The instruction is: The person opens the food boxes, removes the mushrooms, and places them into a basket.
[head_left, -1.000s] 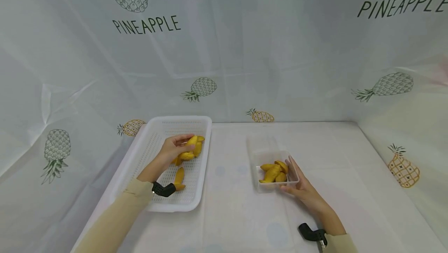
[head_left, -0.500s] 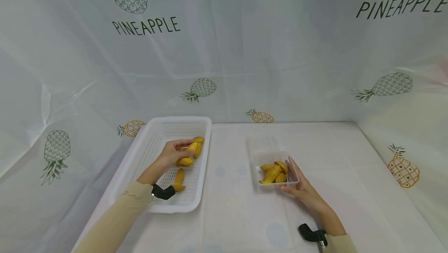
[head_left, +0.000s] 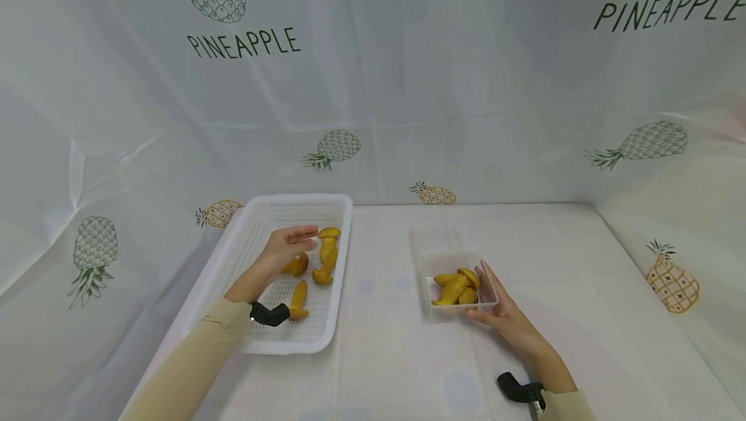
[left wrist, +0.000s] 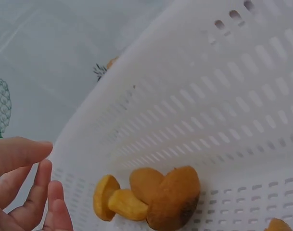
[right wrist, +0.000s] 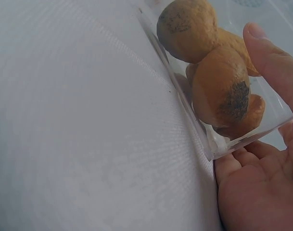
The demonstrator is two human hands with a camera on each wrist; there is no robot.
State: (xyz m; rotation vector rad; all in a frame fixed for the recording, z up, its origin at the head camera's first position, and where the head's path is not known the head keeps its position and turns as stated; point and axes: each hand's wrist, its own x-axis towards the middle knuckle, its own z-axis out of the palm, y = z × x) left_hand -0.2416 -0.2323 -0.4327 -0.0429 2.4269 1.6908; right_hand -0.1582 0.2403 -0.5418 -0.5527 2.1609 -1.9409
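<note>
My left hand (head_left: 288, 246) hovers over the white perforated basket (head_left: 340, 304) with its fingers extended and nothing between them. In the left wrist view, a gap separates the fingertips from the yellow mushrooms (left wrist: 172, 202) on the basket floor. Two mushrooms (head_left: 328, 252) lie by the basket's right wall, another mushroom (head_left: 300, 264) is partly behind the hand, and one more mushroom (head_left: 299, 298) lies nearer. My right hand (head_left: 507, 317) holds the near right corner of a clear plastic box (head_left: 428, 272), thumb and fingers along different walls. Several mushrooms (head_left: 454, 288) are piled inside it.
A clear lid (head_left: 434, 238) lies folded back behind the box. The white tabletop (head_left: 390, 343) separates basket and box. A pineapple-printed sheet (head_left: 408, 84) hangs behind and continues along both sides. Each wrist carries a black mount (head_left: 271, 315).
The left hand has let go of a mushroom, which now lies by the basket's right wall, and has drawn slightly left with fingers apart. The right hand and box have stayed put.
</note>
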